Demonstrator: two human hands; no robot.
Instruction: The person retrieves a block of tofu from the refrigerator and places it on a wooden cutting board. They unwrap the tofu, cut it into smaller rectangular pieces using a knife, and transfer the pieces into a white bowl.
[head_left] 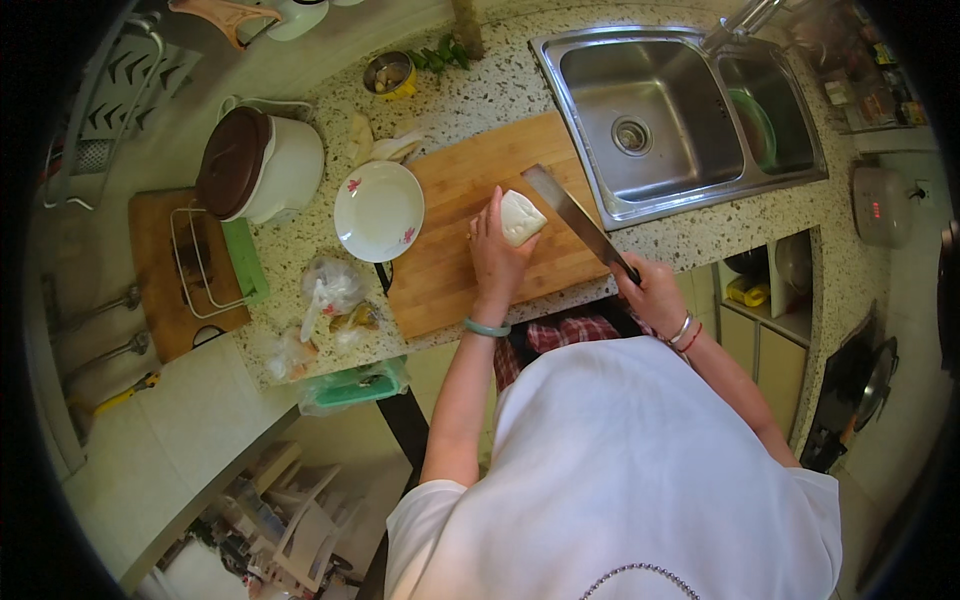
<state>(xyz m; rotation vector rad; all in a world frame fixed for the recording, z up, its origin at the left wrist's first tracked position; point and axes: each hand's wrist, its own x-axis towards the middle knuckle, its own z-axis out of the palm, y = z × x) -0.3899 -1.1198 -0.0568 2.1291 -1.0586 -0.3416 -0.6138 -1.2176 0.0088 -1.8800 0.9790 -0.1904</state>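
Observation:
My left hand (502, 250) grips a pale white, smooth-sided chunk of food (521, 217) over the wooden cutting board (455, 185); its exact kind is unclear. The fingers wrap its left side, with the thumb at its lower right. In my right hand (652, 296) is the handle of a kitchen knife (574, 211). The long blade slants up and left over the board, its tip just right of the chunk and apart from it. Left of the board sits a white plate (378, 205) with pink flower marks.
A double steel sink (640, 165) adjoins the board's right side. Pale peel-like scraps (396, 147) and a small yellow bowl (390, 75) lie beyond the plate. To the left stand a white pot with a brown lid (285, 165) and a clear plastic bag (332, 287).

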